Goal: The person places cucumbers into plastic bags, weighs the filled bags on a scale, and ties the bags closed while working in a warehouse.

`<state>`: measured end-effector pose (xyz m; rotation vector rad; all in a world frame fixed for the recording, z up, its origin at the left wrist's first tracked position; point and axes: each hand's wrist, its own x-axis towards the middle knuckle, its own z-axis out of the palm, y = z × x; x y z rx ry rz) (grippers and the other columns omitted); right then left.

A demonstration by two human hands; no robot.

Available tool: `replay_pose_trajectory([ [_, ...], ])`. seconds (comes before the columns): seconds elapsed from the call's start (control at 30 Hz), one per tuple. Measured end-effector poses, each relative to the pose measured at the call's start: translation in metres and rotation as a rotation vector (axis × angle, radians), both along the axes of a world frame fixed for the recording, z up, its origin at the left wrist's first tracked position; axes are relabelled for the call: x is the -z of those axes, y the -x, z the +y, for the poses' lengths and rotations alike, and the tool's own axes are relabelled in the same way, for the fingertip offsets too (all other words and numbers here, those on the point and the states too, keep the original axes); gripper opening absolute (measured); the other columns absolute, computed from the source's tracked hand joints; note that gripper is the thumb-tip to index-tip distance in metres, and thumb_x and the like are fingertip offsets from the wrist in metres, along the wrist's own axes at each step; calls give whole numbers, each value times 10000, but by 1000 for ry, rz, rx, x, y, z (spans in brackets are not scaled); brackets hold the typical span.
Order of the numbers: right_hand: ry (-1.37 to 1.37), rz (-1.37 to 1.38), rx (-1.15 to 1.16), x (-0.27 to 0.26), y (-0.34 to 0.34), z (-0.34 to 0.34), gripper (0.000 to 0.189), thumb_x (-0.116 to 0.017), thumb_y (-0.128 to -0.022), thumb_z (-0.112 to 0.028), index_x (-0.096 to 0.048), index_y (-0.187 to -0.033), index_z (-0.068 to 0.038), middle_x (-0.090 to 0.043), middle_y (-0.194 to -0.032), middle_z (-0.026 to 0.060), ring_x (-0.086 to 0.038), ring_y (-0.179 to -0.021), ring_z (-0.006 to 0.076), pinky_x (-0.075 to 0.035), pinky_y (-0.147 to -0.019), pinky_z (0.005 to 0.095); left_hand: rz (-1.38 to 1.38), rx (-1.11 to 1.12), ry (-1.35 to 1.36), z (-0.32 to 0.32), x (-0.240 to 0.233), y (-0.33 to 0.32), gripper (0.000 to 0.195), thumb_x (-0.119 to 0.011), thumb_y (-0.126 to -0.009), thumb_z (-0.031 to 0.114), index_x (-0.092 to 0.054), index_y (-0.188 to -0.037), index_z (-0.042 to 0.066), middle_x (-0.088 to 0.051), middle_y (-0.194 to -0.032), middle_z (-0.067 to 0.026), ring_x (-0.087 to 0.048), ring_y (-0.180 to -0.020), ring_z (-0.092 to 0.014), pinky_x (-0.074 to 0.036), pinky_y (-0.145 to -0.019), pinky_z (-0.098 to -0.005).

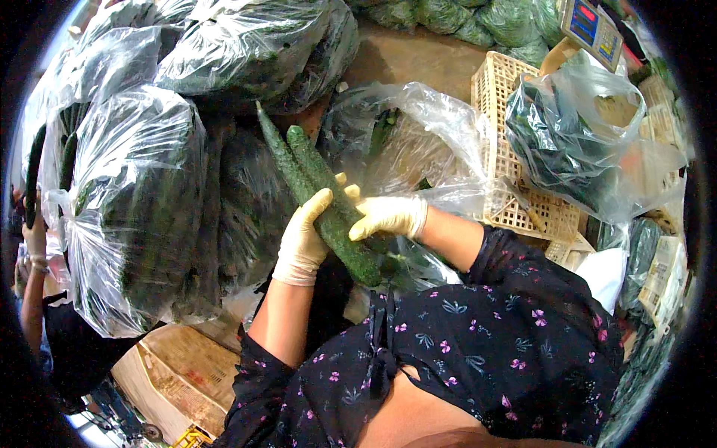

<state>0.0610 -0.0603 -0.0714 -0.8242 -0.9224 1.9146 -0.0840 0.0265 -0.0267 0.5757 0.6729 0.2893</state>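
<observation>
Two long, bumpy green cucumbers lie side by side in my gloved hands, slanting across the middle of the view. The thinner cucumber [275, 147] tapers to a pale tip; the thicker cucumber [311, 159] has a rounded end. My left hand [307, 238], in a pale yellow glove, grips them from the left, thumb on top. From the right, my right hand [386, 217], gloved alike, closes thumb and fingers around the thicker one. Beneath and beyond them spreads an opened transparent plastic bag [431, 120], some green produce showing inside.
Big tied bags of cucumbers [162, 224] stand at left, with another bag [252, 50] behind. At right are a cream plastic crate [493, 112], a filled bag [560, 134] and a digital scale [591, 33]. A co-worker's gloved hand [35, 238] holds a cucumber at far left.
</observation>
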Motion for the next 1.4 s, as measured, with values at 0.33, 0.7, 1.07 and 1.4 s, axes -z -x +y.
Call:
replay_pose_trajectory([
  [0.33, 775, -86, 842, 209, -113, 52, 319, -592, -852, -282, -561, -1101, -85, -606, -1070, 80, -592, -942, 260, -471, -796, 428, 253, -1, -362, -6, -28, -7, 560, -599, -768, 193, -428, -1252, -31, -611, -1026, -145, -575, -907, -238, -455, -834, -357],
  [0.7, 1001, -429, 899, 274, -45, 114, 651, -719, -727, -296, -443, -1276, -80, -508, -1252, 94, -469, -1131, 281, -395, -880, 464, 315, -149, -353, 11, -26, -9, 579, -621, -761, 206, -437, -1246, -51, -610, -1044, -157, -588, -948, -265, -459, -871, -384],
  [1.07, 802, 366, 948, 239, -58, 90, 557, -600, -806, -435, -467, -1267, -151, -417, -1341, 74, -408, -1157, 256, -289, -985, 391, 262, -106, -211, 8, -23, -20, 540, -566, -799, 207, -426, -1257, -42, -606, -1068, -168, -580, -977, -275, -441, -899, -388],
  [1.4, 811, 397, 1022, 294, -62, 105, 411, -628, -822, -286, -539, -1120, -18, -573, -1096, 144, -540, -998, 262, -425, -859, 397, 273, -73, -185, 2, -18, -21, 538, -552, -808, 207, -415, -1264, -41, -596, -1092, -173, -566, -1010, -286, -434, -905, -402],
])
